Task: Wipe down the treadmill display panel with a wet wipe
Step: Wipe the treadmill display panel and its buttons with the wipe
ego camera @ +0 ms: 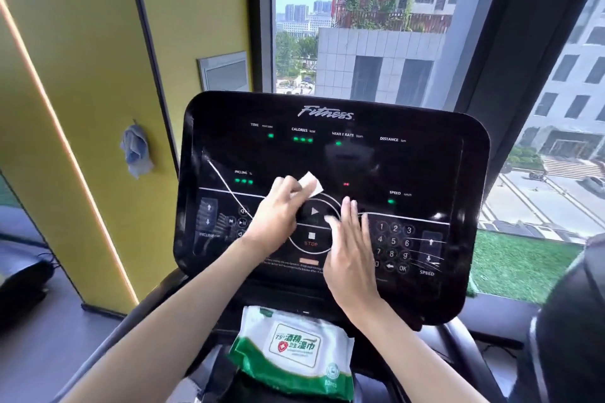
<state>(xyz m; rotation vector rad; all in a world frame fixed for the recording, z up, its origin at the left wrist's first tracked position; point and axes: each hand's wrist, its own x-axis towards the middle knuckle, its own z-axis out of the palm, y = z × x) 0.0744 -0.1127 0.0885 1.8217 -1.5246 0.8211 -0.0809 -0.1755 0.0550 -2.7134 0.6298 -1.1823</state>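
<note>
My left hand (278,208) gripping wipe (310,184) at panel (360,160) centre, my right hand (352,249) flat, fingers straight, at its 4 o'clock.

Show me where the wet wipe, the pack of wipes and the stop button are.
wet wipe (310,184), head view, on its white corner that sticks out.
pack of wipes (293,345), head view, on the front label.
stop button (311,235), head view, on its white square.

Black treadmill ledge (288,296), just under the big screen (327,154). On it, one soft pack of wipes (291,350), white and green, lying flat with the label up, near the middle.
</note>
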